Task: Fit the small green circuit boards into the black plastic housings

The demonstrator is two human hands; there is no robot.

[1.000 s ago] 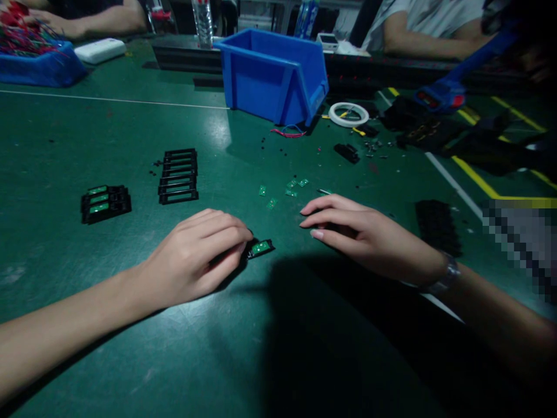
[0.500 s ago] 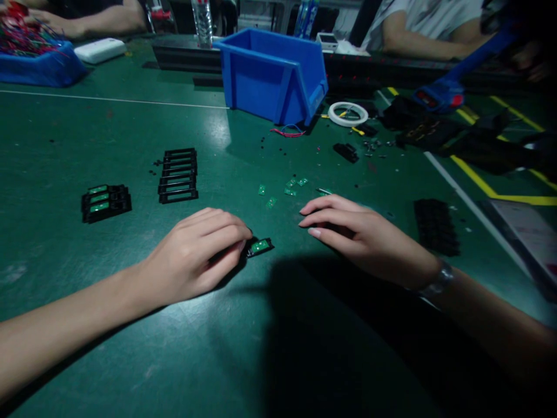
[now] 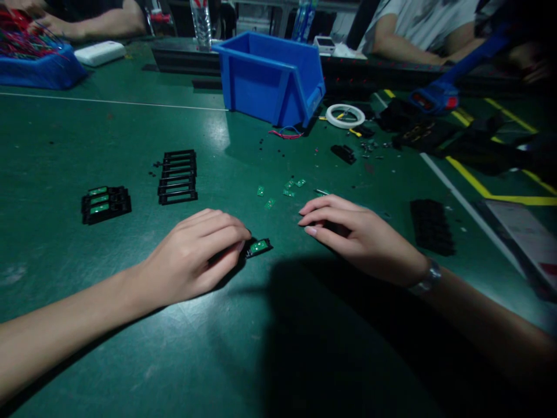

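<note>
My left hand (image 3: 202, 249) rests on the table, its thumb and fingers closed on the end of a small black plastic holder. A green circuit board (image 3: 260, 247) lies in that holder; my fingers hide its left end. My right hand (image 3: 348, 232) hovers low over the table, fingers apart and slightly bent, with nothing visible between them. Just beyond its fingertips shows a thin metal shaft (image 3: 322, 192), the rest of it hidden behind the hand. Several loose green circuit boards (image 3: 289, 186) lie between and beyond the two hands.
At left, black holders with green boards (image 3: 105, 204) sit beside a stack of black frames (image 3: 178, 177). A blue bin (image 3: 261, 81) stands at the back, near a white ring (image 3: 345, 116) and scattered screws (image 3: 369, 148). Black parts (image 3: 431, 226) lie right. Co-workers' arms (image 3: 404, 43) show across the table.
The view has shifted slightly. My left hand keeps its grip on the black holder, and my right hand stays almost still with fingers apart.
</note>
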